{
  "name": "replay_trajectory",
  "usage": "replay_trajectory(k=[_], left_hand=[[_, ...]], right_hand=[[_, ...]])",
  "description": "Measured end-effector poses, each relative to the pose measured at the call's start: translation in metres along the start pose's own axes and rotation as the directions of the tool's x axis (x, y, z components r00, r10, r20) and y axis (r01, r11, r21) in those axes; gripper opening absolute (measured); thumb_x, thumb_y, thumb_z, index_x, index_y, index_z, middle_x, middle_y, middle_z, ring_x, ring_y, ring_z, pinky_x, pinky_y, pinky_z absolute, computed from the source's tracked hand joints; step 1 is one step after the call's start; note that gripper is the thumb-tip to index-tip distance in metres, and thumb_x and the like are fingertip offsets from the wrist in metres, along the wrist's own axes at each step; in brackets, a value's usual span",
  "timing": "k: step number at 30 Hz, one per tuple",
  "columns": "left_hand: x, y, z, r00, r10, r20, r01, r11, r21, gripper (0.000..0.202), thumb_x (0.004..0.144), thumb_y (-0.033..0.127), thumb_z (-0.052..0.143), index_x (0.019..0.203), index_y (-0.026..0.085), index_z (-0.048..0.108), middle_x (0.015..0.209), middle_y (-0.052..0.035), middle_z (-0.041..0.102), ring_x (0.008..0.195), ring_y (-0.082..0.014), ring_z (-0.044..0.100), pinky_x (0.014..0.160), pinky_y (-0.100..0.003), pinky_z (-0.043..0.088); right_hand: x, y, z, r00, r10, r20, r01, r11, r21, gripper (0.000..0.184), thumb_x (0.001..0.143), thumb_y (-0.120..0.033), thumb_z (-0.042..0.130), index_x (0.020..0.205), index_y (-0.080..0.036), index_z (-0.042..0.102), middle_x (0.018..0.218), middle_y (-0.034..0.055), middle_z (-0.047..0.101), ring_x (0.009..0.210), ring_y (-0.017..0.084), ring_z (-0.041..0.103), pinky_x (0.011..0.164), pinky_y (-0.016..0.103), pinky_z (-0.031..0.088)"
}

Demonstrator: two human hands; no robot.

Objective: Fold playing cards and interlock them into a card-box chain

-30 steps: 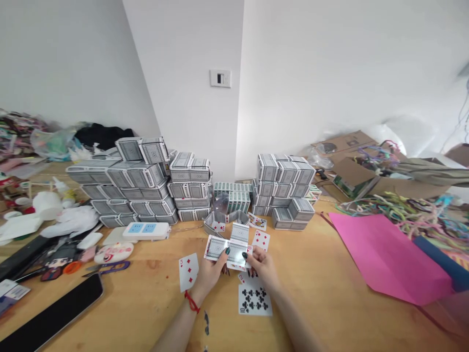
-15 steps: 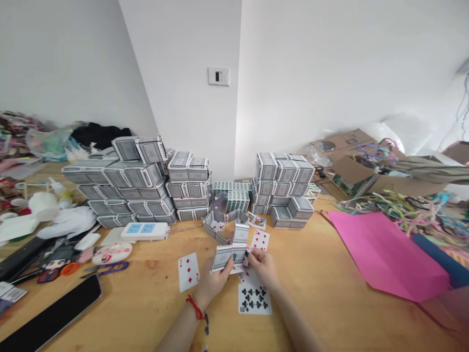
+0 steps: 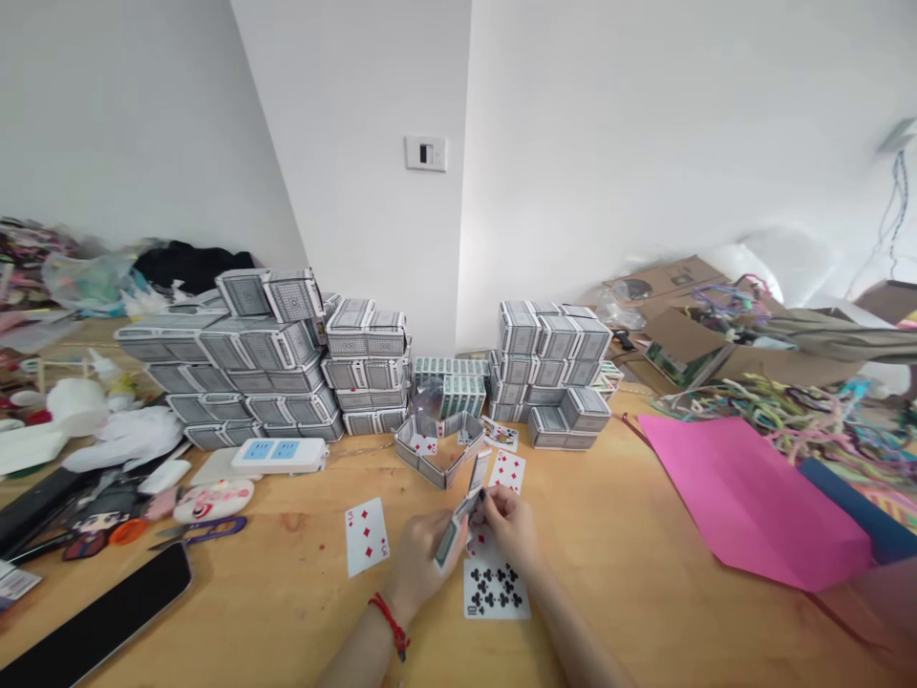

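Note:
My left hand (image 3: 417,554), with a red cord bracelet on its wrist, is closed on some folded playing cards (image 3: 448,543) joined together and seen nearly edge-on. On their right side, my right hand (image 3: 512,527) pinches the edge with bent fingers; its fingertips partly hide the join. Just beyond stands a ring of folded cards (image 3: 430,469) on the table. A ten of clubs (image 3: 497,589) lies face up below my right hand, overlapping a partly covered red card. A three of diamonds (image 3: 367,537) is left of my left hand, and another diamond card (image 3: 508,470) lies behind my right.
Blocks built from cards stand stacked at the left (image 3: 272,368), the middle and the right (image 3: 551,358). A white power strip (image 3: 279,455), scissors (image 3: 215,528) and a phone (image 3: 107,612) are on the left. Pink paper (image 3: 759,497) and tangled pipe cleaners (image 3: 766,397) lie right.
My left hand has rolled over, turning the folded cards from facing me to nearly edge-on. My right fingers have stayed close at their right edge.

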State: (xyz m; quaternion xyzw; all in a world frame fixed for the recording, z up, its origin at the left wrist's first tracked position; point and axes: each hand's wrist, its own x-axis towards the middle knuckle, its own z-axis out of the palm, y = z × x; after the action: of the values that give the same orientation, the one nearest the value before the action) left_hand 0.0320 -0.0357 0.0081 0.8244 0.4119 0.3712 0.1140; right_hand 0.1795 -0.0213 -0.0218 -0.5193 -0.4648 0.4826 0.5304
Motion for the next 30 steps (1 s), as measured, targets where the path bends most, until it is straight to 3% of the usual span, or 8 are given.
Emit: replay_trajectory(k=[3,8,11,16,20,24,27,30], left_hand=[[-0.002,0.002,0.0,0.989,0.078,0.127,-0.078,0.997,-0.009,0.019,0.082,0.02,0.042,0.068,0.018,0.056,0.059,-0.0018,0.061,0.051,-0.0117,0.056,0.048,-0.02,0.039],[-0.005,-0.001,0.005,0.997,-0.07,-0.04,0.069,0.997,-0.021,0.02,0.083,0.019,0.042,0.068,0.018,0.055,0.059,-0.0013,0.061,0.052,-0.0112,0.057,0.052,-0.021,0.04],[-0.007,-0.005,0.009,0.994,-0.087,-0.061,0.086,0.996,-0.031,0.019,0.083,0.019,0.043,0.069,0.018,0.055,0.061,-0.0017,0.062,0.053,-0.0113,0.057,0.053,-0.021,0.041],[-0.008,-0.006,0.01,0.996,-0.086,-0.033,0.085,0.996,-0.017,0.021,0.084,0.019,0.042,0.068,0.018,0.055,0.059,-0.0021,0.061,0.053,-0.012,0.057,0.052,-0.022,0.041],[-0.007,-0.005,0.009,0.985,-0.135,-0.109,0.134,0.991,-0.016,0.02,0.083,0.02,0.043,0.069,0.018,0.057,0.057,-0.0033,0.061,0.051,-0.0121,0.057,0.052,-0.021,0.041],[-0.008,-0.005,0.013,0.979,-0.184,-0.089,0.182,0.983,-0.034,0.022,0.082,0.023,0.043,0.065,0.018,0.057,0.059,-0.0046,0.062,0.052,-0.0135,0.058,0.053,-0.023,0.041],[-0.005,-0.009,0.014,0.922,-0.379,-0.075,0.356,0.91,-0.214,0.025,0.081,0.03,0.044,0.062,0.018,0.055,0.054,-0.003,0.059,0.049,-0.0141,0.056,0.051,-0.024,0.043],[0.001,-0.015,0.01,0.84,-0.542,-0.009,0.487,0.763,-0.425,0.028,0.08,0.037,0.043,0.061,0.018,0.051,0.046,0.0017,0.051,0.039,-0.0119,0.049,0.041,-0.023,0.041]], right_hand=[[-0.001,0.003,0.0,0.998,0.024,-0.053,-0.027,0.999,-0.047,0.04,0.068,-0.057,0.054,0.065,-0.017,0.055,0.05,-0.0007,0.057,0.042,0.012,0.05,0.04,0.021,0.037],[0.003,-0.002,-0.002,0.993,0.05,0.11,-0.065,0.989,0.131,0.037,0.066,-0.052,0.059,0.073,-0.016,0.059,0.061,0.0024,0.063,0.054,0.014,0.059,0.054,0.025,0.047],[0.003,-0.003,-0.001,0.978,0.071,0.198,-0.103,0.982,0.157,0.035,0.064,-0.049,0.063,0.074,-0.016,0.059,0.066,0.0036,0.066,0.058,0.016,0.061,0.061,0.029,0.048],[0.001,0.001,0.003,0.995,0.05,0.09,-0.057,0.995,0.076,0.034,0.065,-0.049,0.061,0.073,-0.016,0.059,0.066,0.0051,0.067,0.059,0.018,0.062,0.055,0.028,0.047],[0.002,0.001,0.004,0.987,0.05,0.15,-0.07,0.988,0.135,0.033,0.064,-0.045,0.064,0.078,-0.016,0.06,0.07,0.0058,0.068,0.064,0.019,0.063,0.06,0.029,0.048],[0.002,0.001,0.006,0.991,0.052,0.123,-0.07,0.987,0.146,0.032,0.061,-0.043,0.066,0.078,-0.017,0.06,0.07,0.0052,0.069,0.064,0.02,0.064,0.059,0.029,0.048],[0.003,-0.001,0.004,0.986,0.073,0.148,-0.104,0.971,0.214,0.033,0.06,-0.042,0.068,0.08,-0.017,0.061,0.073,0.0057,0.069,0.067,0.021,0.064,0.062,0.031,0.049],[0.003,-0.005,-0.003,0.956,0.123,0.267,-0.22,0.902,0.372,0.031,0.066,-0.043,0.065,0.081,-0.016,0.061,0.073,0.0071,0.069,0.07,0.022,0.065,0.063,0.034,0.05]])
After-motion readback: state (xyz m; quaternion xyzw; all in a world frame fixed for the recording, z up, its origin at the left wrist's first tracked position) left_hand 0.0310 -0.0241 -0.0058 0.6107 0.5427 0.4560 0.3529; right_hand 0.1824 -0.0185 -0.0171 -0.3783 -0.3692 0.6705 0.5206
